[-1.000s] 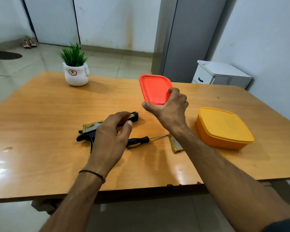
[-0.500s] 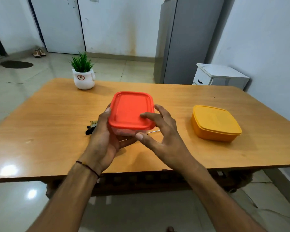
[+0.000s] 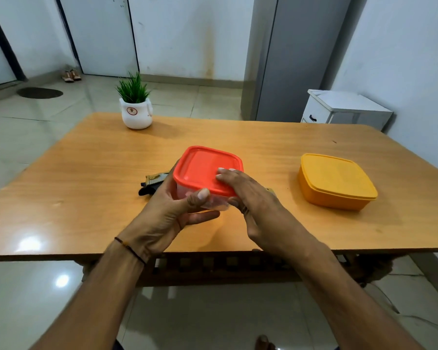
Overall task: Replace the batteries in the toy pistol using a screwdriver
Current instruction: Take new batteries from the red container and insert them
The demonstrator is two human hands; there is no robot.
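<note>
Just above the near middle of the bench (image 3: 86, 173), both hands hold a small squarish tub (image 3: 213, 202) of clear, thin plastic capped with a glossy red lid (image 3: 202, 168) that has rounded corners and a raised rim. The left hand (image 3: 167, 210) grips the tub from its left side, thumb pressed on the near wall and fingers curled beneath. The right hand (image 3: 256, 200) lays its fingers flat over the lid's near right corner, and its thumb seems tucked under the rim there, pinching the lid. The toy pistol (image 3: 152, 181) lies flat on the bench just behind the left hand, touched by neither hand; only its black grip and dull gold body show past the wrist and tub. The bench top is smooth, shiny orange-brown wood grain. Well off to the right sits a closed yellow box (image 3: 336, 180) of matte plastic with softened corners, and at the far edge stands a white ceramic pot (image 3: 136, 114) of spiky green leaves.
</note>
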